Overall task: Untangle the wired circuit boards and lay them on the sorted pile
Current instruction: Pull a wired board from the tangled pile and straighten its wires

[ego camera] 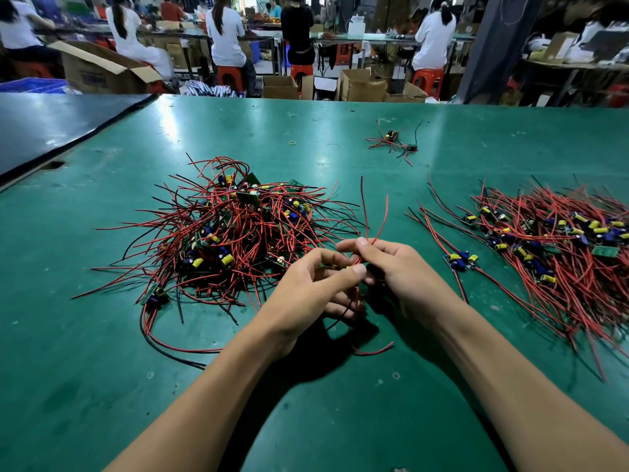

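Closely, left hand [306,294], right hand [401,270] pinching wires [364,206]

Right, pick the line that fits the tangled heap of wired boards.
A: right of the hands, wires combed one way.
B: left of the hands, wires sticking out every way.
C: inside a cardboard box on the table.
B: the tangled heap lies left of the left hand and right hand, which hold red wires, its wires jutting all ways; the sorted pile is on the right.
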Demonstrator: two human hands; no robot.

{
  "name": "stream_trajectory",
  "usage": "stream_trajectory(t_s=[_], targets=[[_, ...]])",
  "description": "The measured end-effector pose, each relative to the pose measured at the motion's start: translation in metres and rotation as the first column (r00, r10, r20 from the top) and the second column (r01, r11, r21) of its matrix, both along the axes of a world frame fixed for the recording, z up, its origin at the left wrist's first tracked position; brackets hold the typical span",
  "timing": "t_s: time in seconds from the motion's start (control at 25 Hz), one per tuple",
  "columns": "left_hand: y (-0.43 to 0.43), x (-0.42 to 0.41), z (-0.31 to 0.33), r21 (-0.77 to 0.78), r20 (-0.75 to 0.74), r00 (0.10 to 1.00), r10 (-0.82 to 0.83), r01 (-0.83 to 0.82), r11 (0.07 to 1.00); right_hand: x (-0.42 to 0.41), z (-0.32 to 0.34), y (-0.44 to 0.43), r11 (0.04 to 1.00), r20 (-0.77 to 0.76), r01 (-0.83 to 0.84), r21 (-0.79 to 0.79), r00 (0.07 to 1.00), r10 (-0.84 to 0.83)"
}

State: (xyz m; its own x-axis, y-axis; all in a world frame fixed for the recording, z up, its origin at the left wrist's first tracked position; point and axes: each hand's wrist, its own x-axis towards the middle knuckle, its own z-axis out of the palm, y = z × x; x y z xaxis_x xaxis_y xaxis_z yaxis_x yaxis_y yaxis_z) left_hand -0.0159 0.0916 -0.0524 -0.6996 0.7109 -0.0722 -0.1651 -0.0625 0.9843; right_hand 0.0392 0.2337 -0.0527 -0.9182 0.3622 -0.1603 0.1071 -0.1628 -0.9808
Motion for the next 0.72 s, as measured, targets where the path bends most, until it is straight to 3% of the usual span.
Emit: stream_trajectory(t_s=[0.2,0.36,0.52,0.72], targets=[[0.004,0.000,-0.004,-0.027,0.029,0.997,0.072,-0.071,0.997,0.003,0.004,-0.009,0.974,-0.051,-0.166,-0.154,0.986,0.160],[0.003,0.000,-0.006,-0.028,0.011,0.999,0.043,-0.043,0.999,0.004,0.004,-0.005,0.996,-0.028,-0.040,0.081,0.999,0.042],[0.006,0.001,-0.008,-0.053,-0.026,0.987,0.160,-0.162,0.985,0.006,0.000,0.003,0.918,-0.016,0.095,0.384,0.995,-0.096],[0.007,0.003,-0.005,-0.068,-0.005,0.979,0.202,-0.202,0.977,0.003,0.001,0.001,0.925,-0.084,0.080,0.372,0.995,-0.052]])
